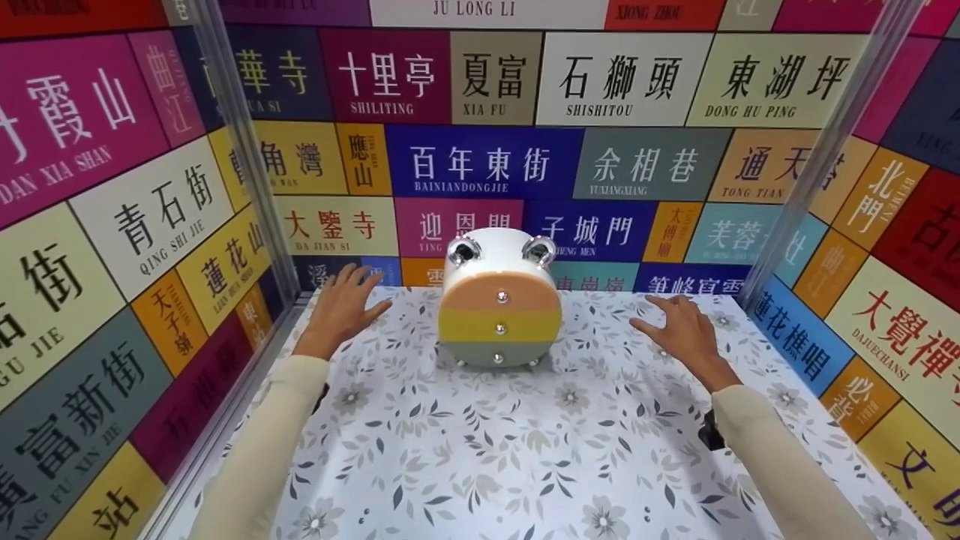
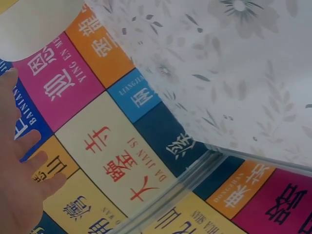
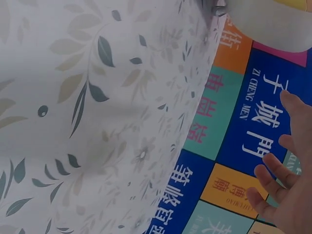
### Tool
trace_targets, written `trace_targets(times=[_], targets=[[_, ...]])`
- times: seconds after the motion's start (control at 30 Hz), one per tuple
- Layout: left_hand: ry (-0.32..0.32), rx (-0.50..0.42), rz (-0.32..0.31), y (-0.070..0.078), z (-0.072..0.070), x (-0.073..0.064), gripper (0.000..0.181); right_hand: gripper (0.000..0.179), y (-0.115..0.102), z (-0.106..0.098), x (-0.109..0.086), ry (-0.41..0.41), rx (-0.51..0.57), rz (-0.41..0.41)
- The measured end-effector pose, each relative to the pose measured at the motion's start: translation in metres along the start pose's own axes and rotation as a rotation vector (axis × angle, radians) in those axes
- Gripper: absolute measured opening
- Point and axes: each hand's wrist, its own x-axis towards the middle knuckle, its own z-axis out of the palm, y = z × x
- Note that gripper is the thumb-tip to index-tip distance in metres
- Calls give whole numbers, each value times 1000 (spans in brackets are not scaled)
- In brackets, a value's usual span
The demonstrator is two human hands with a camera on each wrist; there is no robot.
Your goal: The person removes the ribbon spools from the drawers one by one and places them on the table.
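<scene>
A rounded white box (image 1: 501, 300) stands upright on the table (image 1: 465, 442). Its front has orange, yellow and grey-green bands, each with a small silver knob. Two shiny chrome eye-like balls sit at its top, and small feet show below. To the left of the box, my left hand (image 1: 341, 311) is held up with spread fingers, apart from it. My right hand (image 1: 681, 330) is likewise raised to the right of the box, holding nothing. Part of the box (image 2: 36, 29) shows at the top left in the left wrist view, and its white side (image 3: 273, 27) at the top right in the right wrist view.
Panels (image 1: 480, 161) of coloured signs with Chinese characters stand behind the table and on both sides. Clear upright corner posts (image 1: 247, 150) rise at the back left and back right. A floral cover lies over the tabletop.
</scene>
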Motion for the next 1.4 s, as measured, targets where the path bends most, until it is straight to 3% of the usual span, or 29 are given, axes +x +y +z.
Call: trace_targets(times=[0.27, 0.5, 0.87, 1.23, 1.4], targets=[[47, -11, 13, 17, -15, 25, 66, 60, -23, 3, 7, 117, 44, -85], [76, -80, 5, 25, -16, 36, 65, 53, -41, 2, 18, 196, 46, -171], [116, -104, 30, 34, -13, 48, 65, 49, -81, -1, 29, 180, 123, -226], [132, -160, 76, 51, -22, 67, 61, 42, -119, -3, 40, 265, 190, -349], [174, -181, 120, 54, -23, 72, 58, 43, -137, 3, 45, 274, 210, -401]])
